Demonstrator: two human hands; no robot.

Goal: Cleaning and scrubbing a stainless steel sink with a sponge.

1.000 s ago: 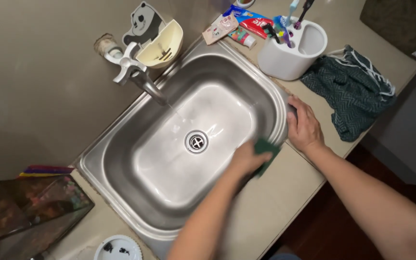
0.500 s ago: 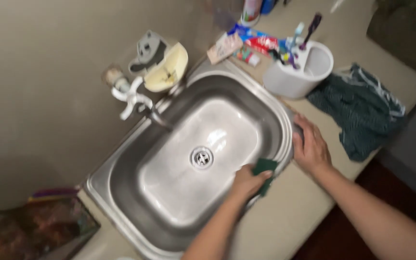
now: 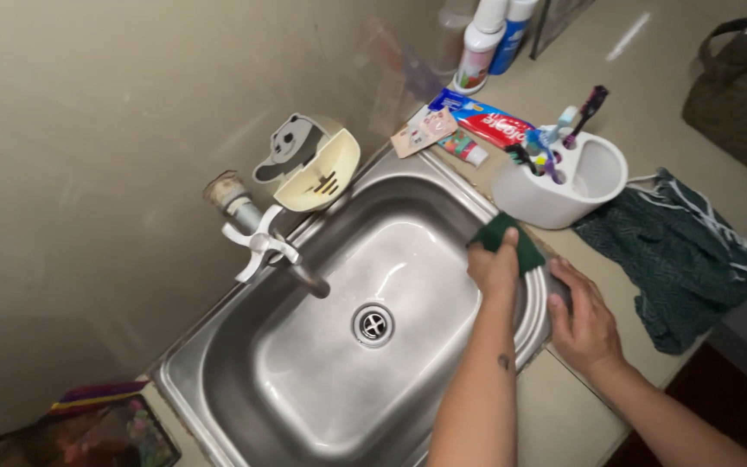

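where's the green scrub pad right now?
Head view, right of centre: the green scrub pad is in the left hand, on the sink rim beside the white toothbrush holder.

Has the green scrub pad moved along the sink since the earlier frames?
Yes. The left hand has carried the green scrub pad along the sink rim, away from the right hand and toward the white toothbrush holder.
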